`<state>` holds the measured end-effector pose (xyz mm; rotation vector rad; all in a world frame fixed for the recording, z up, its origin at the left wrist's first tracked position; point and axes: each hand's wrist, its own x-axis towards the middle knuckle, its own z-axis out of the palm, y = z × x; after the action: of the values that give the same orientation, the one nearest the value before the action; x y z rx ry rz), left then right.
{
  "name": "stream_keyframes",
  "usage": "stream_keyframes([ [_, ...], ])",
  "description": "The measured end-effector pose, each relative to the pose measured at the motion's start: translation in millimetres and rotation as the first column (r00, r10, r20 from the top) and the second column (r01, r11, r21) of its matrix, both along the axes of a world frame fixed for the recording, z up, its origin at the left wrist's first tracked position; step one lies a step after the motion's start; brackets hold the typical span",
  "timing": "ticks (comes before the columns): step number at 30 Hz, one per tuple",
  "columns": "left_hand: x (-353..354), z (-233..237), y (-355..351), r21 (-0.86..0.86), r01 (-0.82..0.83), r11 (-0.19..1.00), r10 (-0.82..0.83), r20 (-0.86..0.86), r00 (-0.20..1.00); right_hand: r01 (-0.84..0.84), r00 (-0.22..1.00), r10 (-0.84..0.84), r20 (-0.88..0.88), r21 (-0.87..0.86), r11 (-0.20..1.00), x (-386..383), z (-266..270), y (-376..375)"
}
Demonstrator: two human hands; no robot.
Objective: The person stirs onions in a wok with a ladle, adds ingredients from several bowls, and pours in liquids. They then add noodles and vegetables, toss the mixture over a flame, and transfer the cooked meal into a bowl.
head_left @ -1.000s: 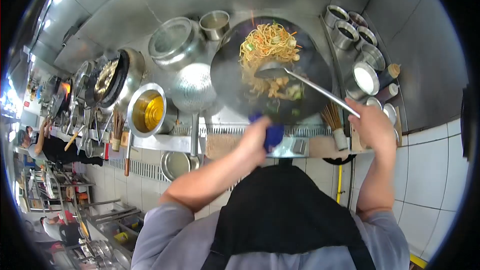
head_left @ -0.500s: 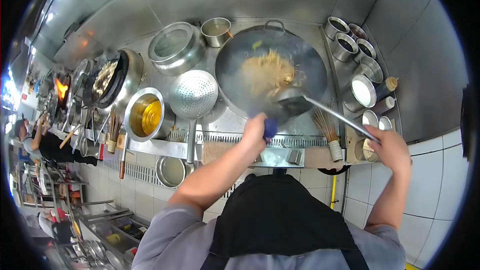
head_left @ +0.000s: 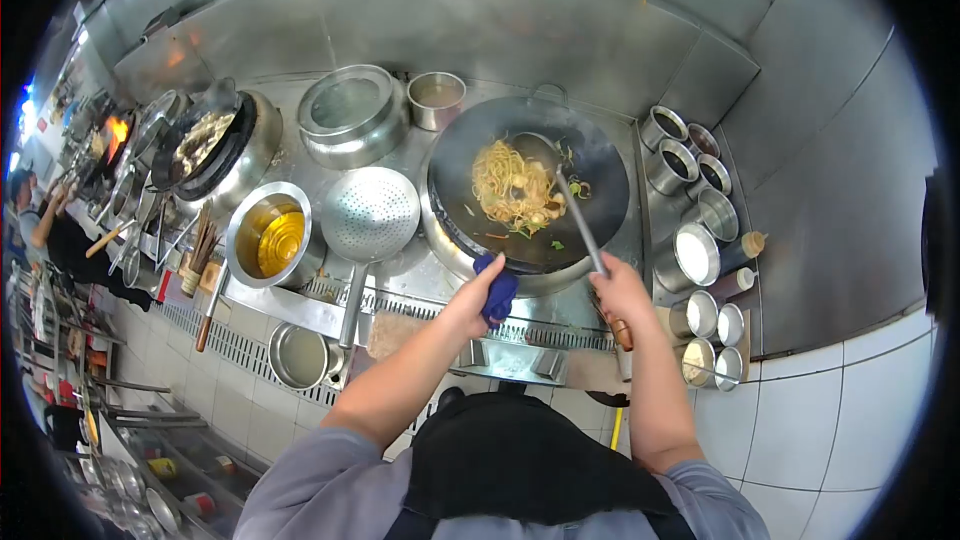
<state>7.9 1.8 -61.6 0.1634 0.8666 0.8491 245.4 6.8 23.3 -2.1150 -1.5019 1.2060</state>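
Observation:
My left hand (head_left: pixel 468 306) is closed on a bunched blue cloth (head_left: pixel 500 296) at the near rim of a large dark wok (head_left: pixel 600 225). The thumb points up, and the cloth hides where it meets the rim. My right hand (head_left: pixel 622 296) is wrapped around the wooden-ended handle of a long metal ladle (head_left: pixel 582 220). The ladle's bowl rests inside the wok, at the far side of a heap of noodles (head_left: pixel 508 188). Green and pale bits of food lie scattered around the noodles.
Left of the wok are a perforated skimmer (head_left: pixel 371 212), a pot of yellow oil (head_left: pixel 243 240) and a lidded pot (head_left: pixel 352 135). Sauce and seasoning containers (head_left: pixel 690 255) line the right side. Another person (head_left: pixel 62 240) works at far left, near a flame (head_left: pixel 118 132).
The ladle's bowl has moved from the near right of the wok to its far side. My right hand has come left. Steam has thinned, and the camera view has shifted.

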Motion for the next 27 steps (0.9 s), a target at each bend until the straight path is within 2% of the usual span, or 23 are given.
stream_keyframes([
  [1,-7,-1,-9,-0.002,-0.009,1.000,0.009,0.001,1.000,-0.062,0.995,0.041,0.090,0.239,0.969,21,-26,12],
  [2,-14,-2,-18,-0.020,0.026,0.999,-0.026,0.009,1.000,-0.142,0.981,0.061,0.186,0.457,0.878,19,-25,17],
  [3,-17,-2,-26,-0.039,0.060,0.997,-0.060,0.019,0.998,-0.184,0.952,0.012,0.306,0.539,0.822,18,-21,22],
  [4,-19,-1,-34,-0.044,0.048,0.998,-0.047,0.022,0.999,-0.195,0.951,0.025,0.308,0.534,0.823,11,-20,32],
  [6,-21,5,-44,-0.070,0.005,0.998,-0.002,0.050,0.999,0.066,0.992,-0.088,0.090,0.223,0.973,-12,-7,49],
  [7,-21,4,-47,-0.069,-0.001,0.998,0.004,0.043,0.999,-0.142,0.971,0.042,0.236,0.425,0.894,11,-84,82],
  [8,-20,1,-48,-0.070,-0.007,0.998,0.010,0.045,0.999,-0.046,0.999,0.041,0.032,0.180,0.983,-25,-32,66],
  [10,-22,-7,-50,-0.051,-0.012,0.999,0.016,0.069,0.997,-0.180,0.974,0.185,-0.128,0.047,0.982,-26,-33,67],
  [11,-25,-5,-51,-0.052,-0.010,0.999,0.013,0.065,0.998,-0.178,0.974,0.183,-0.133,0.047,0.983,-19,-27,60],
  [12,-27,-1,-53,-0.054,-0.031,0.998,0.034,0.058,0.998,-0.358,0.922,0.307,0.235,0.218,0.908,-4,-15,45],
  [13,-29,2,-55,-0.056,-0.054,0.997,0.057,0.054,0.997,-0.566,0.744,0.320,0.587,0.297,0.769,12,0,31],
  [15,-37,6,-62,-0.039,-0.068,0.997,0.070,0.052,0.996,-0.656,0.521,0.282,0.806,0.167,0.736,33,33,5],
  [17,-47,3,-68,-0.005,-0.097,0.995,0.097,0.035,0.995,-0.614,0.490,0.229,0.841,0.146,0.776,58,33,-23],
  [19,-56,5,-74,-0.014,-0.098,0.995,0.099,0.048,0.994,-0.540,0.570,0.167,0.805,0.213,0.814,93,9,-52],
  [21,-61,-8,-80,0.018,-0.082,0.997,0.081,0.046,0.996,-0.382,0.650,0.103,0.753,0.207,0.901,125,-27,-73],
  [22,-59,-10,-83,0.013,-0.092,0.996,0.091,0.057,0.994,-0.394,0.640,0.113,0.760,0.199,0.897,123,-24,-82],
  [24,-60,-11,-84,-0.053,-0.088,0.995,0.092,0.070,0.993,-0.310,0.653,0.042,0.756,0.217,0.926,104,-16,-91],
  [27,-62,-13,-87,-0.028,-0.029,0.999,0.032,0.114,0.993,-0.239,0.733,-0.006,0.680,0.266,0.934,107,-44,-103],
])
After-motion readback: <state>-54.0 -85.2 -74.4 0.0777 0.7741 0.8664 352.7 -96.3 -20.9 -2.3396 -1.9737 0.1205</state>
